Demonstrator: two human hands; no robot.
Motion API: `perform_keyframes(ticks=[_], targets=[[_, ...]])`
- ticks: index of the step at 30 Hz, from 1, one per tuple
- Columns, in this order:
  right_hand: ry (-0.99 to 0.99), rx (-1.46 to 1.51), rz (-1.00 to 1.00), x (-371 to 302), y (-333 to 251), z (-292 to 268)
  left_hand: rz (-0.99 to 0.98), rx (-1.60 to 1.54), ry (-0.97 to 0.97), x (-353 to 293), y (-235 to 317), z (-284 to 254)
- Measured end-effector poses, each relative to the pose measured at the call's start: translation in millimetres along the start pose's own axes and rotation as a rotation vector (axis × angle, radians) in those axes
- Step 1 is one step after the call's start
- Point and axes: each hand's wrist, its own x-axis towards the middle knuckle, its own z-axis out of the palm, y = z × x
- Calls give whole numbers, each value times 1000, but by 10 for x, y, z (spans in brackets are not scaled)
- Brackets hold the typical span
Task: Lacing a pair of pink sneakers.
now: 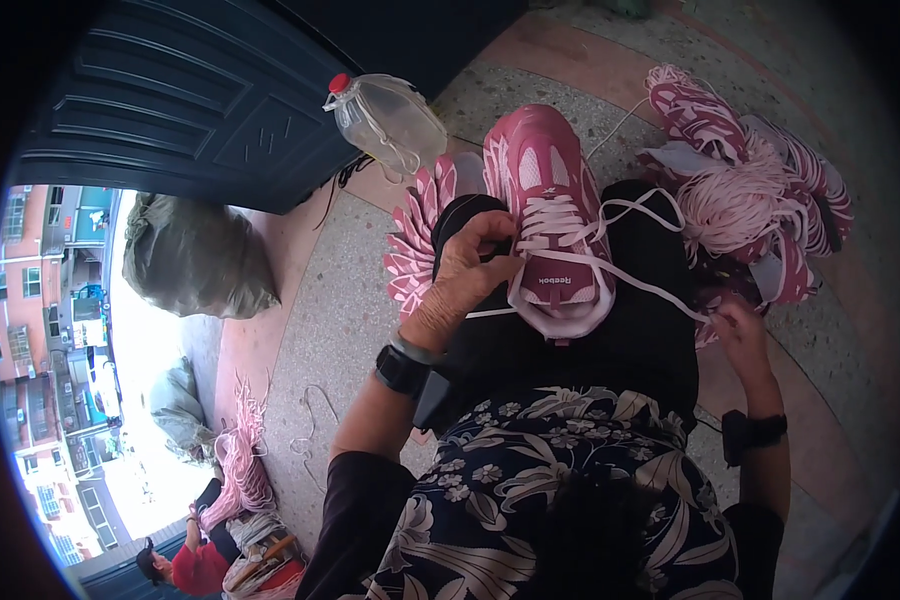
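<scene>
A pink-and-white sneaker [560, 185] rests on my lap, its toe pointing away from me and its tongue and heel nearest me. White shoelace [610, 262] crosses its front in rows, with loose lengths trailing to the right. At the left edge of the lacing, my left hand [470, 262] is closed, thumb and finger pinching the lace beside the eyelets. My right hand [742, 335] is off to the right, fingers closed around the loose lace, which runs taut-looking from the shoe's collar. What lies inside the right fingers is mostly hidden.
Right of my knee lies a pile of pink sneakers [695, 115] with a bundle of pale laces [735, 205]. More pink shoe parts [410, 250] stand by my left leg. A clear jug with a red cap [390, 120], a filled sack [195, 255] and a seated person in red [195, 568] are further off.
</scene>
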Motion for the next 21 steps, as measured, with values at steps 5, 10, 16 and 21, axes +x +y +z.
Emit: perform_keyframes(ticks=[5, 10, 16, 21], targets=[[176, 28, -419, 551, -1104, 417, 295, 221, 122, 7, 102, 154], [177, -167, -496, 802, -1550, 913, 579, 724, 182, 79, 128, 498], [242, -34, -427, 872, -1420, 962, 638, 938, 223, 92, 148, 601], [163, 154, -441, 934, -1309, 923, 595, 963, 216, 114, 94, 655]])
